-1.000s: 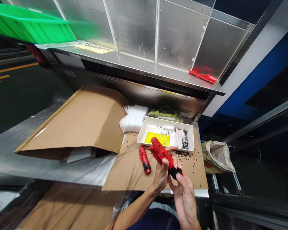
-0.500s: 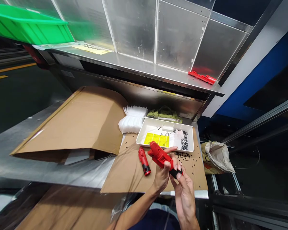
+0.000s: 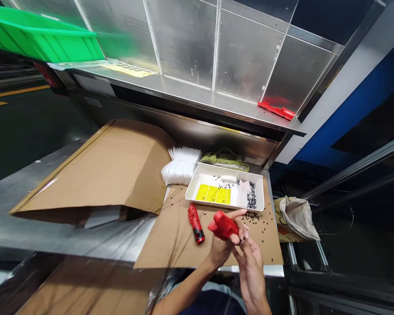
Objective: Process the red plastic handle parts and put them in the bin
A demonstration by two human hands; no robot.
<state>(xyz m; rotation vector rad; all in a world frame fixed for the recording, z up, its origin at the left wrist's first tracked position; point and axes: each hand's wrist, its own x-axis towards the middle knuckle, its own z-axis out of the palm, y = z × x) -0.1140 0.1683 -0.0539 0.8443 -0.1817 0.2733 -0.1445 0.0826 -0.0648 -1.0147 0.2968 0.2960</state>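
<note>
My left hand (image 3: 220,250) grips a red plastic power-tool housing (image 3: 222,225) with its fingers curled around it. My right hand (image 3: 252,272) pinches the housing's far end with its fingertips, and the fingers hide that end. A small red cordless screwdriver (image 3: 195,223) lies on the cardboard sheet (image 3: 170,245) to the left of my left hand. Many small black screws (image 3: 258,223) are scattered just beyond my fingers. A white tray (image 3: 223,205) holds yellow labels (image 3: 214,194) and more black screws.
A stack of white plastic sheets (image 3: 180,166) and a green-and-yellow packet (image 3: 225,159) stand behind the tray. A folded cardboard sheet (image 3: 95,175) lies on the steel table (image 3: 68,236) at left. A paper bag (image 3: 295,218) sits at right. A shelf above holds a green crate (image 3: 36,37) and a red part (image 3: 276,110).
The red housing has turned in my hands and now looks shorter, and its black end no longer shows. My view has shifted slightly.
</note>
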